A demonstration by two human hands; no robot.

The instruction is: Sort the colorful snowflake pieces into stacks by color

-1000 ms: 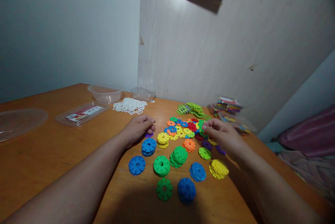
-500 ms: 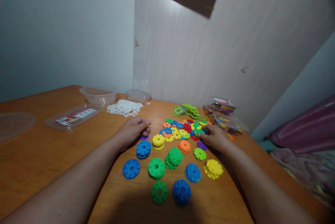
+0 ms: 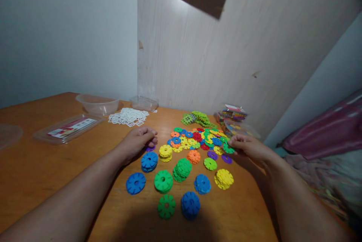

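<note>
My right hand pinches the edge of a green notched plastic disc at the right end of a mixed pile of coloured discs. Curled with the fingertips together, my left hand rests to the left of the pile, above a purple disc; whatever its fingers may hold is hidden. Nearer me lie same-coloured stacks: blue, yellow, green, orange and another yellow one. Two purple discs lie just in front of the pile.
White square pieces are heaped behind my left hand, beside a clear bowl and a labelled clear lid. Green lattice pieces lie at the back. Packed clear boxes stand at the right rear, near the table edge.
My right hand has moved to the right from the pile and now has a green disc between its fingers. A second purple disc shows where that hand was. My left hand stays put.
</note>
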